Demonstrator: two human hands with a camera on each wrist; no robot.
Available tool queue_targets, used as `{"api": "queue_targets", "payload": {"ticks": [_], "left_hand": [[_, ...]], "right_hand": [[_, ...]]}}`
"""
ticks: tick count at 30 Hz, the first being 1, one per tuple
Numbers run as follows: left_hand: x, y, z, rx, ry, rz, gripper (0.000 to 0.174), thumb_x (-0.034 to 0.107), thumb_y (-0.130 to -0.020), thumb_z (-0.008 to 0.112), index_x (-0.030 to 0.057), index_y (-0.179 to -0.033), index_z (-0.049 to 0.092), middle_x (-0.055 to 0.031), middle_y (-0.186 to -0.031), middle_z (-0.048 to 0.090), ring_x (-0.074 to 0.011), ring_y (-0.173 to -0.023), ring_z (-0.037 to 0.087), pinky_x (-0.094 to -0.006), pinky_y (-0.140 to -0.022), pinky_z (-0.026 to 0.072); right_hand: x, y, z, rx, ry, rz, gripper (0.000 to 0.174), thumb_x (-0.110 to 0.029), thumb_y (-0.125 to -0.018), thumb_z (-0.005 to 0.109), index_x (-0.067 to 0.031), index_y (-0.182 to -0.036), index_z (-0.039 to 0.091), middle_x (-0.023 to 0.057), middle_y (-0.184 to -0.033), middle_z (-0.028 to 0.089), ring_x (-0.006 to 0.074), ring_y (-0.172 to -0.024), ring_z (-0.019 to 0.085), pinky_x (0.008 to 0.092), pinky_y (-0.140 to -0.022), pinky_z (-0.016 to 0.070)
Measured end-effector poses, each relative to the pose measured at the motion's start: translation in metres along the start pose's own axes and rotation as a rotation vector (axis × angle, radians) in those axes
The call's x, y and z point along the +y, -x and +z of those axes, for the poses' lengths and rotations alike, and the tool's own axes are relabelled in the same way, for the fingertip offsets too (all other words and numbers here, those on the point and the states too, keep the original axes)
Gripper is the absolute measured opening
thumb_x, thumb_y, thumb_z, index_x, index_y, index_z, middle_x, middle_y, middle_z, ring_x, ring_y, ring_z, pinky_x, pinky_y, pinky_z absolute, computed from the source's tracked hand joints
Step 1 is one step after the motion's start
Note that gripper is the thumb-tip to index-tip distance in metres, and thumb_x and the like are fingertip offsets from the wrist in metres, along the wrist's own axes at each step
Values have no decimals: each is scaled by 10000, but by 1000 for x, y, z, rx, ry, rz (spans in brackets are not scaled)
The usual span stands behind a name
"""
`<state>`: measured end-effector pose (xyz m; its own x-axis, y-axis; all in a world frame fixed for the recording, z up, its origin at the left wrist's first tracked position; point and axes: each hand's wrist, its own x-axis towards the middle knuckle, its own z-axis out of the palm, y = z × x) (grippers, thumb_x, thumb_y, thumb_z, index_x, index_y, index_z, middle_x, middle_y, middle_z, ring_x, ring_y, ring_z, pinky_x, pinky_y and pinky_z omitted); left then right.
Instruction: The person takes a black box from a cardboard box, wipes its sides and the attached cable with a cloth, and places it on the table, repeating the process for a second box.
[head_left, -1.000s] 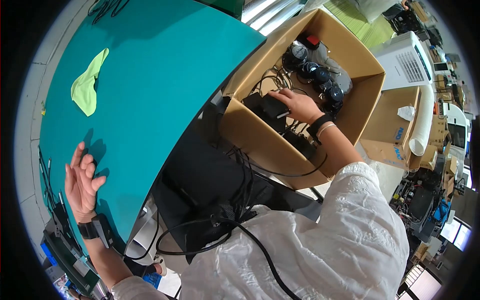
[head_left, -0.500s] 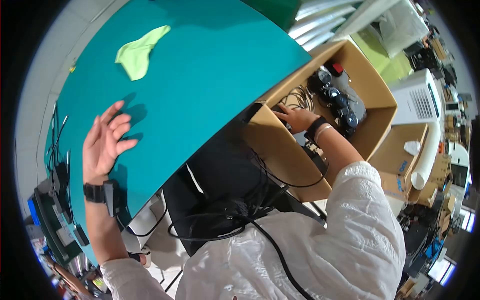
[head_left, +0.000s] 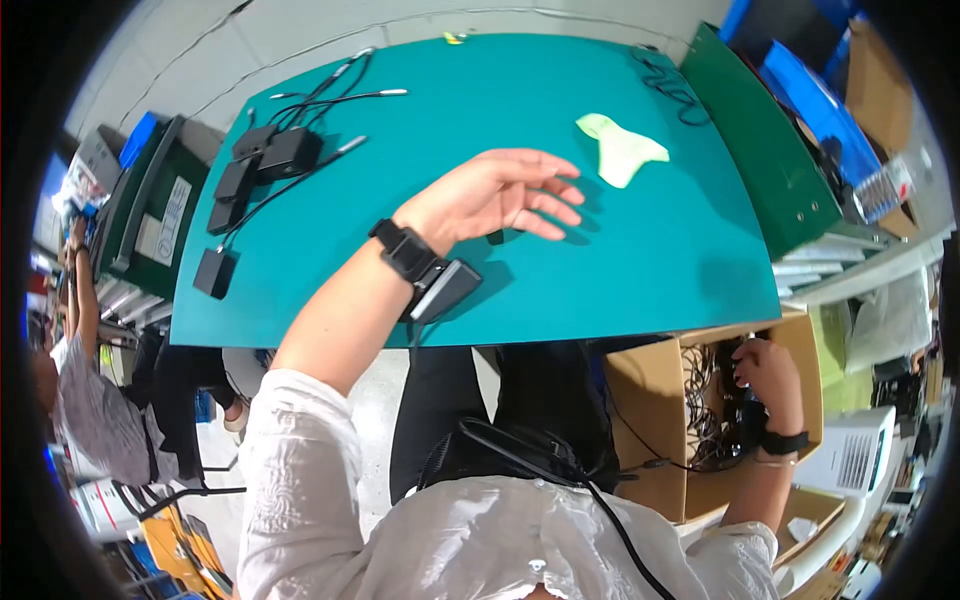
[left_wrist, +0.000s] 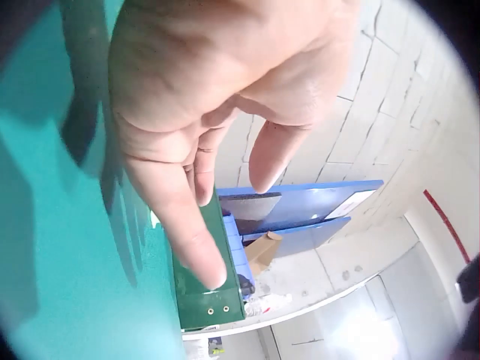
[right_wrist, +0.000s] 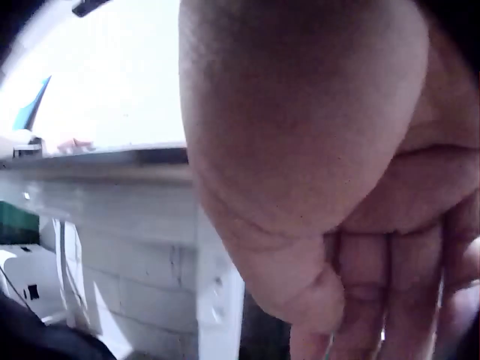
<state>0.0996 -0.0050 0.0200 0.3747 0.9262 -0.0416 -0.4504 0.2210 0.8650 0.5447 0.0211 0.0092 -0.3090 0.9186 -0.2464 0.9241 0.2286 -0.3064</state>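
Observation:
My left hand (head_left: 500,195) hovers palm-inward over the green table (head_left: 560,285), fingers loosely spread and nothing held. In the left wrist view, its thumb and relaxed fingers hang free above the tabletop. A pale yellow-green cloth (head_left: 622,152) lies just beyond the fingertips. Down inside the cardboard box (head_left: 645,400), my right hand (head_left: 772,378) is over dark round objects (head_left: 742,415), fingertips right at one of them. Coiled black cables (head_left: 705,405) lie beside it in the box. The right wrist view shows long, fairly straight fingers, their tips cut off by the frame.
Black power adapters (head_left: 291,153) with cables lie at the table's left. A coiled black cable (head_left: 675,88) sits at the far right, near a green panel (head_left: 755,130). A loose cable crosses the box's left wall. Another person (head_left: 100,400) is at the far left.
The view has swung left onto the table. My right hand has left the black block-shaped adapter in the box and shifted to the round objects. The left hand has stayed over the table.

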Motion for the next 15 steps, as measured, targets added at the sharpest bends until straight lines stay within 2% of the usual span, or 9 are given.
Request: {"api": "queue_targets", "payload": {"ticks": [1, 2, 4, 5, 7, 9, 11, 12, 15], "left_hand": [[7, 4, -3, 8, -4, 23, 357, 182, -966, 457, -55, -1232, 485, -204, -1132, 575, -304, -987, 618, -410, -804, 554], [16, 8, -7, 65, -20, 107, 333, 179, -963, 460, -48, -1203, 506, -188, -1093, 588, -286, -950, 621, -391, -778, 551], [33, 18, -21, 128, -30, 209, 311, 175, -960, 463, -41, -1174, 527, -172, -1054, 601, -269, -913, 623, -371, -752, 549], [40, 25, -33, 244, -2, 250, 296, 176, -955, 470, -33, -1153, 538, -156, -1029, 607, -251, -885, 618, -352, -733, 538], [46, 41, -50, 469, 92, 308, 246, 178, -938, 491, -4, -1086, 564, -107, -975, 617, -200, -807, 595, -316, -683, 494], [43, 54, -79, 581, 118, 318, 229, 174, -935, 492, 6, -1070, 568, -98, -977, 618, -191, -785, 585, -311, -666, 479], [45, 65, -93, 735, 135, 320, 187, 153, -919, 496, 17, -1017, 579, -80, -943, 624, -171, -716, 557, -304, -637, 444], [43, 67, -97, 751, 147, 335, 187, 153, -919, 496, 17, -1017, 579, -80, -943, 624, -171, -716, 557, -304, -637, 444], [41, 66, -107, 868, 50, 382, 185, 133, -889, 509, -8, -986, 579, -86, -864, 628, -177, -686, 558, -307, -629, 459]], "right_hand": [[-29, 7, -14, 26, -48, 60, 169, -92, -823, 529, -29, -929, 643, 153, -662, 631, 255, -658, 659, 369, -590, 498], [-53, 8, -26, 35, -36, 41, 169, -92, -823, 529, -29, -929, 643, 153, -662, 631, 255, -658, 659, 369, -590, 498], [-98, 1, -47, 167, -108, -214, 152, -86, -861, 515, -13, -930, 630, 127, -607, 596, 173, -564, 622, 303, -540, 466], [-122, -5, -55, 172, -94, -234, 152, -86, -861, 515, -13, -930, 630, 127, -607, 596, 173, -564, 622, 303, -540, 466], [-174, -27, -66, 290, -94, -491, 146, -74, -870, 507, -8, -930, 622, 121, -601, 581, 163, -531, 578, 293, -533, 444], [-224, -63, -70, 251, -143, -607, 150, -97, -864, 522, -6, -927, 623, 114, -630, 591, 171, -539, 561, 286, -537, 429], [-274, -105, -65, 297, -94, -805, 165, -135, -854, 548, -5, -921, 625, 111, -672, 610, 182, -575, 574, 284, -557, 436], [-304, -121, -62, 277, -92, -832, 185, -165, -842, 564, -1, -906, 623, 108, -716, 629, 202, -630, 594, 297, -599, 454], [-382, -176, -35, 251, -112, -1090, 214, -185, -832, 587, -13, -953, 628, 127, -871, 664, 247, -789, 628, 326, -709, 485]]}}
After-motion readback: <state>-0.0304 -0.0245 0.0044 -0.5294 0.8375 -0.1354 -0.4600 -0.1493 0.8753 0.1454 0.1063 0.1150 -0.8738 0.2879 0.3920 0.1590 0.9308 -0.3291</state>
